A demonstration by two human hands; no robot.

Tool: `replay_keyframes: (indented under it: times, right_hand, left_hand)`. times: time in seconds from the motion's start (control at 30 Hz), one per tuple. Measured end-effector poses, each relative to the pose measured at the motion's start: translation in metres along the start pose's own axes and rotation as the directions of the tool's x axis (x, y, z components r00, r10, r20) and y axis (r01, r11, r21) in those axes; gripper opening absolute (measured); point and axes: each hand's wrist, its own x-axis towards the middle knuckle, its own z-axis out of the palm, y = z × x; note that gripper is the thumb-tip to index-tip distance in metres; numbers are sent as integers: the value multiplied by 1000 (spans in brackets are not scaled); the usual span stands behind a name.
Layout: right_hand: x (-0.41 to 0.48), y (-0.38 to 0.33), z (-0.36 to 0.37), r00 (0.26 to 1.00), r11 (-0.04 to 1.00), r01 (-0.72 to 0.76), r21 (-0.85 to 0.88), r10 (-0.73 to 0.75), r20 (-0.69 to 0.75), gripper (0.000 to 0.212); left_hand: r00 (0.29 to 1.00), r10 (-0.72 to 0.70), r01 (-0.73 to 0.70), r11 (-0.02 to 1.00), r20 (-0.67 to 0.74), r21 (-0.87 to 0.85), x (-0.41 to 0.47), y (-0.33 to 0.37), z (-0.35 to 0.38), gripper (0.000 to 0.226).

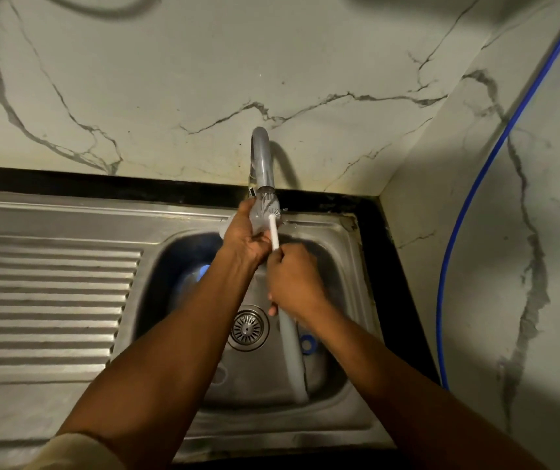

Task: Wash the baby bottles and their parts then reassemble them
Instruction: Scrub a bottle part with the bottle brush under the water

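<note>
**Bottle scrubbed under the tap**

The left hand [243, 237] is closed around a clear baby bottle [258, 217], held just under the faucet [262, 157] spout. At 4 o'clock from it, the right hand [293, 279] is fisted on the bottle brush [274, 234], whose bristles touch the bottle. A blue ring [306, 344] lies in the sink [346, 232] at 5 o'clock from the right hand

Clear baby bottle [258, 217] held just under the faucet spout above the sink's far edge; a bottle brush [274, 232] with white handle enters it. Two blue parts [306, 344] [201, 272] lie in the basin, blurred.
</note>
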Motion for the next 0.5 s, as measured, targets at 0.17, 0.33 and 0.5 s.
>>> replay_keyframes:
  times: [0.17, 0.33, 0.5]
  right_hand:
    - [4, 3, -2, 999, 1000, -13, -7, 13, -35, 31]
    - [2, 8, -3, 998, 993, 57, -101, -56, 9, 29]
    - [16, 15, -2, 996, 996, 37, -83, -44, -81, 29]
  left_hand:
    - [999, -34, 34, 999, -7, 2, -3, 0, 1, 28]
    - [998, 35, -37, 998, -53, -43, -2, 4, 5, 27]
    - [1000, -28, 28, 996, 5, -79, 1, 0, 1, 36]
